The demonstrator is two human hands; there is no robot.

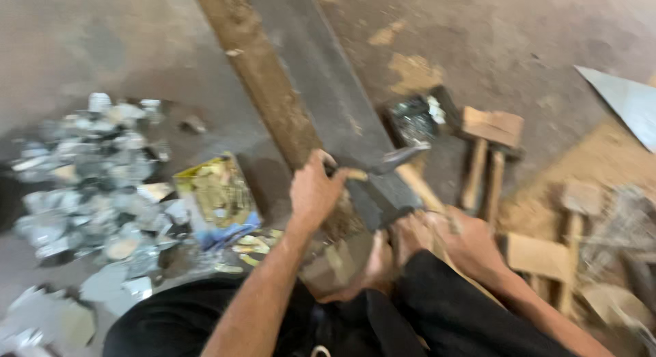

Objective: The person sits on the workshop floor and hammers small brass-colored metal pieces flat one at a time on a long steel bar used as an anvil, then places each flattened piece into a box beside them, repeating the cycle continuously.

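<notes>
Dusty concrete floor (519, 49) lies under everything you are working over, stained with tan patches at the far side. Nearest to you are your own knees in black cloth, and between them a bare foot (372, 271) presses against the near end of a long dark metal beam (321, 77).

Your left hand (313, 193) sits on that beam, its grip closed around a short rod-like tool (383, 164) with a pale handle end and a grey metal tip that points right; motion blur hides its exact shape. Your right hand (465, 241) rests just right of the beam's near end, fingers curled on a pale wooden handle (420, 186) that runs up toward the tool; you cannot tell how firmly it is held.

The beam itself is grey-black on its flat top face, with a rusty brown, crusted left flank, and it runs from your feet diagonally up to the far left edge of view.

Left of the beam lies a crumpled yellow and blue packet (219, 196), and beyond it a wide heap of shiny silver metal scraps (89, 172). To the right, two wooden mallets (488, 148) lie on the floor side by side, with a small dark tray of scraps (413, 118) just beside them. Far right, a pale metal sheet (625, 101) pokes into view.
</notes>
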